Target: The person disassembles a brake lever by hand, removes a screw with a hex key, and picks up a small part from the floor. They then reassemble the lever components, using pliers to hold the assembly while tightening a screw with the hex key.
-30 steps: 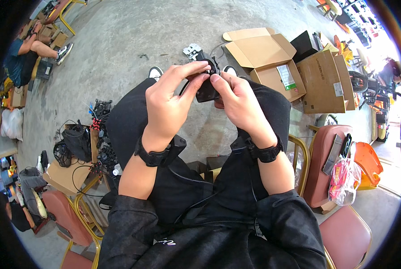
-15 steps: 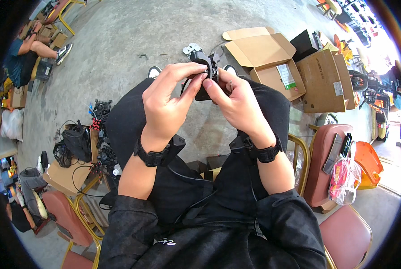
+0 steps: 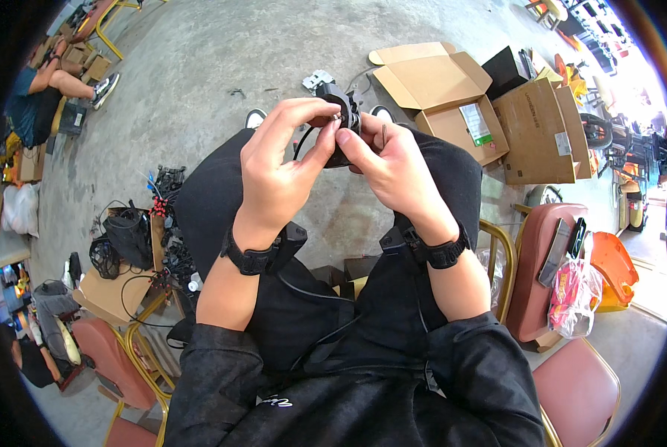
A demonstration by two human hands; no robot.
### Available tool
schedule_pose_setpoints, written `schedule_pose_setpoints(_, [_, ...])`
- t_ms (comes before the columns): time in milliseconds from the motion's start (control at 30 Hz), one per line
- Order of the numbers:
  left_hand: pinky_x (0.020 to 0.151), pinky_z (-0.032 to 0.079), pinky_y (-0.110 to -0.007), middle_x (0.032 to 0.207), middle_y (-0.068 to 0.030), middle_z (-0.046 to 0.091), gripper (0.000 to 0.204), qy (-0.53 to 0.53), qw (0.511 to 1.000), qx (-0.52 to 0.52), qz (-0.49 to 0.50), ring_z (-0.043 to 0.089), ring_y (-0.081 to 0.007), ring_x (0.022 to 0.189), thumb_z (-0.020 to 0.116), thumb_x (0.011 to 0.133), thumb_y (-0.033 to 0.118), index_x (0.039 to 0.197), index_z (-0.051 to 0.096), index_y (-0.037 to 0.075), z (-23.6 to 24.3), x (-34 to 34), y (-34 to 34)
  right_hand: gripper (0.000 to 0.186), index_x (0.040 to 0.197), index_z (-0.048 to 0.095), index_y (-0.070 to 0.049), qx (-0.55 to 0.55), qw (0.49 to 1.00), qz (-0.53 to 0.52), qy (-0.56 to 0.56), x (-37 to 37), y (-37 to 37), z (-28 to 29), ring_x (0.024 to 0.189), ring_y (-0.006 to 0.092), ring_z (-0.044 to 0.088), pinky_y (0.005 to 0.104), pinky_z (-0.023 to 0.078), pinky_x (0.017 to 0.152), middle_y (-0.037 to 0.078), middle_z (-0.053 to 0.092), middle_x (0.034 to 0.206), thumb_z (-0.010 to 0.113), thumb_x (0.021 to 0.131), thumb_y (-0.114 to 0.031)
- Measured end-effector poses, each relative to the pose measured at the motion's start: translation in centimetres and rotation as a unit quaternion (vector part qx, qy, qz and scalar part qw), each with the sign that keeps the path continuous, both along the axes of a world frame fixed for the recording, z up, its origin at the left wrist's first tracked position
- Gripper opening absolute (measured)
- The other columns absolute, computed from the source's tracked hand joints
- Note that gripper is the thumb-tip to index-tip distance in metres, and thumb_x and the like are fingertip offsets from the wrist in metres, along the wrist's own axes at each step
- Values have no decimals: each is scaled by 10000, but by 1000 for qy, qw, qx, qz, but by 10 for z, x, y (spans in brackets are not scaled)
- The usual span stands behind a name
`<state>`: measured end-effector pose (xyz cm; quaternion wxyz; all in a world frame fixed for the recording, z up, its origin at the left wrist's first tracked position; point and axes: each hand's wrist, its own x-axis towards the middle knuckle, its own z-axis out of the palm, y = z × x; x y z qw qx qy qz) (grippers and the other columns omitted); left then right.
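Observation:
In front of my knees I hold a black mechanical part with a curved, ring-like housing. My right hand is closed round its right side, thumb pressed against it. A thin metal rod, perhaps a hex key, sticks up between that hand's fingers. My left hand pinches a tiny silvery piece between thumb and index finger, right at the part's face; its exact kind is too small to make out. A black cable loops beside the left fingers. The part's underside is mostly hidden by my hands.
A white-grey bracket-like piece appears just beyond the part. An open cardboard box lies ahead right, near chairs. Tangled black parts and a carton are at my left. Another person sits far left.
My left fingertips have shifted slightly down and left, and the silvery piece between them now shows more. The right hand keeps its hold on the part.

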<state>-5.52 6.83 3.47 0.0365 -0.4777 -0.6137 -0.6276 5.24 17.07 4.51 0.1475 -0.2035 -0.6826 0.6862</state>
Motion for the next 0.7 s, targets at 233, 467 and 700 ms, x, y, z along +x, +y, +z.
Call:
schedule_pose_setpoints(233, [813,496,-270,999,-121,614,202,31,999,-30,-19,603,-167,914,622,790,-105,985,611,-51,1,0,-3,247,911,587,35,39,999,7,-35,3,4,0,649,21,418,215,367,545,-29,521,663,592,892,-211])
schedule_pose_setpoints(467, [801,520,-267,1001,-126,613,199,-33,999,-27,-27,613,-163,912,616,791,-117,983,615,-63,-1,0,-4,421,1118,542,97,193,978,-77,18,-2,-2,-2,692,168,596,288,468,612,159,605,805,648,827,-189])
schedule_pose_setpoints(700, [703,534,-261,917,-113,640,193,10,999,47,2,642,-172,807,672,746,-95,926,631,-37,-1,8,4,363,1084,570,74,254,962,-88,53,1,1,-3,706,239,620,290,486,646,192,614,856,644,803,-144])
